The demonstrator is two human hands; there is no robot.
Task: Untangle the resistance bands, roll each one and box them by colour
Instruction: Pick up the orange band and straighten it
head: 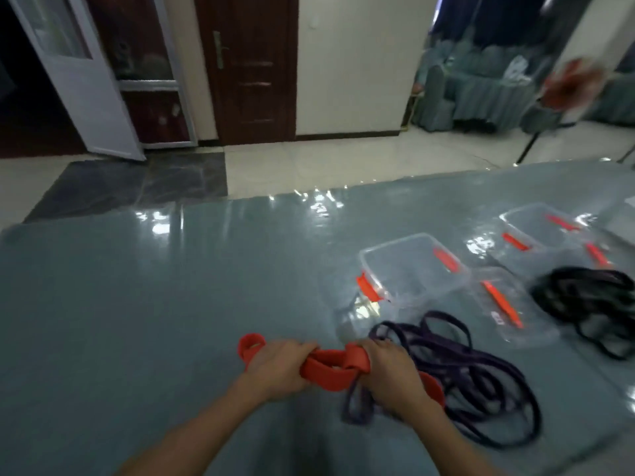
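Nearest to you, your left hand (281, 365) and right hand (395, 379) both grip the wide orange-red rubber band (326, 367), just above the glossy grey-blue table (137, 304).

Each hand has its fingers curled round this band, the right one at a folded lump. One strand from the heap of thin purple bands (474, 372) hangs under your right hand, so I judge the untangling is not finished. The heap of black bands (591, 304) lies well apart at the right. The clear plastic box with orange clips (412, 266) and the second clear box (536, 228) hold nothing; all rolling and boxing seems still left.
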